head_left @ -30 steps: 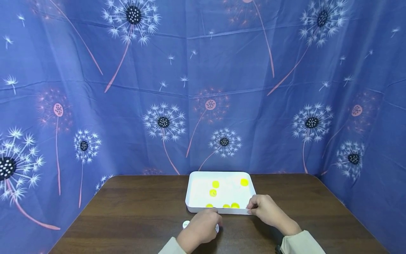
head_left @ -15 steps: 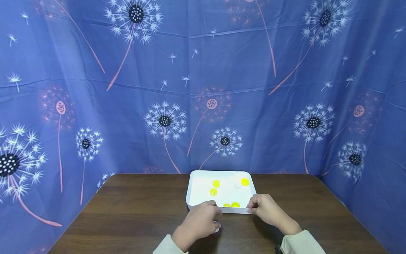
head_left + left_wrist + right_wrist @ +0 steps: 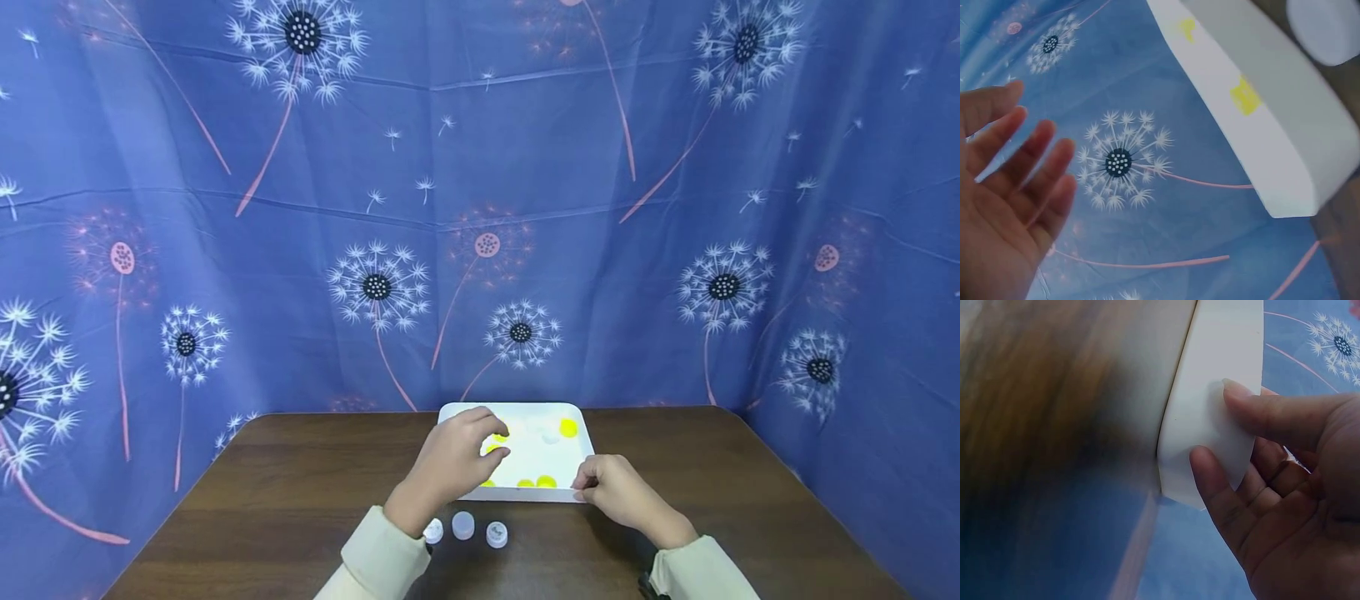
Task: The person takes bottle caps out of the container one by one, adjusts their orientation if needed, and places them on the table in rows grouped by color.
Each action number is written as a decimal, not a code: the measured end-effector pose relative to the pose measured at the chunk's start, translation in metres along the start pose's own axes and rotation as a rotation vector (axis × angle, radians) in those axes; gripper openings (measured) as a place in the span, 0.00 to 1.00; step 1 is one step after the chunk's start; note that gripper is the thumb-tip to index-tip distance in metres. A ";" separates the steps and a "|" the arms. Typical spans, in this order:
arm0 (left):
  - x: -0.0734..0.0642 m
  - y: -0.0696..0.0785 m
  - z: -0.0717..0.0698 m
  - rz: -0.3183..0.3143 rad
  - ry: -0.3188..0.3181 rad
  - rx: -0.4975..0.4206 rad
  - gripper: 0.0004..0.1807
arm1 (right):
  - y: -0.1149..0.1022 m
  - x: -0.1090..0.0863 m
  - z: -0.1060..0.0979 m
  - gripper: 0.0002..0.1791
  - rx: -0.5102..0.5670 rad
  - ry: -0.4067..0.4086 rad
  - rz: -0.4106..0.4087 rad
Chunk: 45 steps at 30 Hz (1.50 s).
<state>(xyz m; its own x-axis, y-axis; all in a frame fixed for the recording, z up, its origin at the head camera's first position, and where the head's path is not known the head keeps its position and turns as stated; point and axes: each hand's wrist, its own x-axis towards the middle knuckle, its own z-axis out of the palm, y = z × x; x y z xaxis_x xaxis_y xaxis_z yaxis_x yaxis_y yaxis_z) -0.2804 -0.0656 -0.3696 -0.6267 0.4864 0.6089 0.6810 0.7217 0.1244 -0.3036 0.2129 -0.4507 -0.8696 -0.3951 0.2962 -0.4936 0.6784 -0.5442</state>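
Observation:
My left hand [image 3: 450, 454] hovers over the left part of a white tray [image 3: 517, 494], thumb and fingers apart with nothing between them. In the left wrist view its fingers [image 3: 1054, 159] are spread and loosely bent, away from the tray wall [image 3: 1291, 112]. My right hand [image 3: 618, 493] grips the tray's front right corner; its thumb [image 3: 1247, 406] lies on the outer wall. Inside the tray are several yellow round pieces [image 3: 546, 482], some partly hidden by the left hand, and a faint whitish round piece [image 3: 551, 437].
Three small white caps stand in front of the tray on the brown wooden table [image 3: 315, 500]: a left one [image 3: 432, 531] by the left sleeve, a middle one [image 3: 462, 525] and a right one [image 3: 497, 534]. A blue dandelion-print curtain [image 3: 450, 167] hangs behind and at both sides.
My left hand has risen from the white caps to above the tray, uncovering the caps. A whitish piece shows in the tray since half a second ago. The right hand keeps its grip.

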 end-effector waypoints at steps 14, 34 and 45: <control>0.026 -0.012 0.034 -0.285 -0.304 0.002 0.05 | -0.004 0.000 -0.001 0.12 0.018 -0.001 0.009; 0.008 -0.015 0.072 -0.578 -0.441 -0.008 0.30 | -0.001 -0.002 0.003 0.13 0.019 0.013 -0.021; 0.007 -0.014 0.075 -0.613 -0.461 -0.038 0.21 | 0.000 -0.003 0.002 0.12 0.005 0.021 -0.012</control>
<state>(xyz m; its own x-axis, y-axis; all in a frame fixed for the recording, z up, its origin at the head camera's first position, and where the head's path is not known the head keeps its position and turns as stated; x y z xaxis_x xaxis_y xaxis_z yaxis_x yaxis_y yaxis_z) -0.3231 -0.0350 -0.4258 -0.9854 0.1664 0.0351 0.1676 0.9154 0.3660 -0.3010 0.2129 -0.4526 -0.8636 -0.3901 0.3195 -0.5042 0.6705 -0.5442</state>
